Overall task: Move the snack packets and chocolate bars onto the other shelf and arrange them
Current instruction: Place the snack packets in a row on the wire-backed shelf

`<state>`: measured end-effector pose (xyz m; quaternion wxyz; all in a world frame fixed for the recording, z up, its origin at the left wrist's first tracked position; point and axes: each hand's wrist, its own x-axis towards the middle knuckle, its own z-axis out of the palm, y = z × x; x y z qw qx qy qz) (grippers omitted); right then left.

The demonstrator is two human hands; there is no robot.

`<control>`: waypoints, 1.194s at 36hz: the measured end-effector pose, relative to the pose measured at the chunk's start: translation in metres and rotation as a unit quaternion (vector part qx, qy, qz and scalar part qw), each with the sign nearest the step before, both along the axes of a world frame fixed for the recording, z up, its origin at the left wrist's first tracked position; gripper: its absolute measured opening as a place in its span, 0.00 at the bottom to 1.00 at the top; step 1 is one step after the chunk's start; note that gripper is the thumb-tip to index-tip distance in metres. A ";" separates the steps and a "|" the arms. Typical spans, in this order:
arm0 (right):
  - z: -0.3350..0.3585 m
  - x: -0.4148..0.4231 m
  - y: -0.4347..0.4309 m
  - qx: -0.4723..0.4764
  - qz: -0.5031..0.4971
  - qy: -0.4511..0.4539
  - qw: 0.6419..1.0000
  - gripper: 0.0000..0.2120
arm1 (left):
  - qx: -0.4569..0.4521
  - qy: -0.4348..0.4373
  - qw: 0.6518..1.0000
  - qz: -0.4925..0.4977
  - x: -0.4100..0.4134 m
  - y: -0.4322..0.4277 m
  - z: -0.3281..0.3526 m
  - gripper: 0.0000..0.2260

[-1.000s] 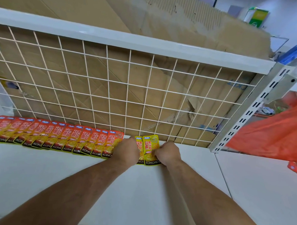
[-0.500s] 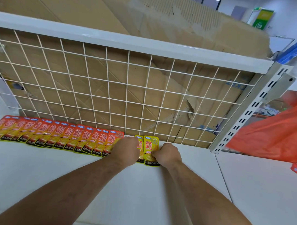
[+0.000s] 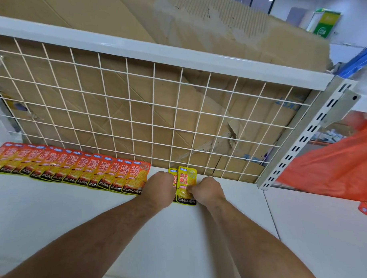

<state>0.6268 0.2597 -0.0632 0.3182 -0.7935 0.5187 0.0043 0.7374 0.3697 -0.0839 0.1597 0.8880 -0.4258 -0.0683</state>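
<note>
On the white shelf [image 3: 175,232], just beside the row of red packets [image 3: 73,170], the left hand [image 3: 160,186] and the right hand [image 3: 208,190] both pinch the yellow packets [image 3: 186,180] near the wire grid [image 3: 152,117].

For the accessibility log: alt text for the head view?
Left hand and right hand flank yellow packets on a white shelf, the right pinching the front one, beside an overlapping row of red packets. A wire grid backs the shelf, cardboard behind it.

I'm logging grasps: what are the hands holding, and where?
The right hand pinches the front yellow packet at its right edge, below the middle. The left hand lies over the second yellow packet; its grip is hidden.
</note>
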 end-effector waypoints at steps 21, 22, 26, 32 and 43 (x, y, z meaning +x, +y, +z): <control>0.005 -0.006 0.001 0.000 -0.009 -0.030 0.999 0.13 | -0.047 -0.042 0.998 -0.005 0.008 0.010 0.007 0.10; 0.006 -0.007 0.001 0.002 -0.012 -0.040 0.999 0.13 | -0.047 -0.046 0.998 -0.011 0.008 0.011 0.009 0.11; 0.012 -0.016 0.003 -0.026 -0.019 -0.070 0.997 0.10 | -0.061 -0.074 0.994 -0.048 0.007 0.014 0.018 0.15; 0.007 -0.042 0.010 -0.249 0.093 0.025 0.964 0.24 | -0.074 -0.075 0.984 -0.144 -0.008 0.002 0.022 0.23; 0.020 -0.134 0.026 -0.230 0.041 0.153 0.960 0.36 | 0.015 -0.084 0.950 -0.301 -0.077 -0.034 0.025 0.28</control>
